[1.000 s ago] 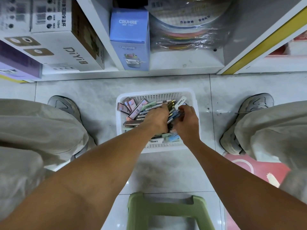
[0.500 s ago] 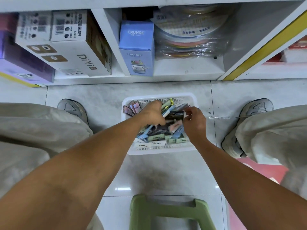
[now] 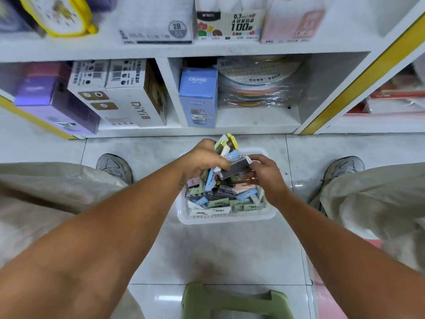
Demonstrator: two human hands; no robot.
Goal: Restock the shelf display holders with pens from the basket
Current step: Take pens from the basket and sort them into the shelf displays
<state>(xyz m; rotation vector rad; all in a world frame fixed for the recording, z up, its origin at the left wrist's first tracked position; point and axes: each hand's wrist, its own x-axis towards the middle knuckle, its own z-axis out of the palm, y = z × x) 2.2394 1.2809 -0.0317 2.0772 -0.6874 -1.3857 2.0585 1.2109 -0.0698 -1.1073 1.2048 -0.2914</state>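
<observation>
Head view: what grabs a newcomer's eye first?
At centre, the left hand grips a fanned bunch of pastel packaged pens above the white perforated plastic basket on the grey tiled floor, while the right hand holds a dark grey flat pack against the bunch. Behind, the white shelf's lowest bay holds a light blue CRUHRE carton.

Green plastic stool (image 3: pixel 234 302) at bottom centre on grey tiled floor (image 3: pixel 218 249). Blue CRUHRE box (image 3: pixel 198 95) stood upright at upper centre; white DiYi carton (image 3: pixel 124 97) to its left, purple box (image 3: pixel 55 104) further left. Plastic-wrapped round stack (image 3: pixel 259 84) at upper right. Yellow item (image 3: pixel 62 14) at top left.
</observation>
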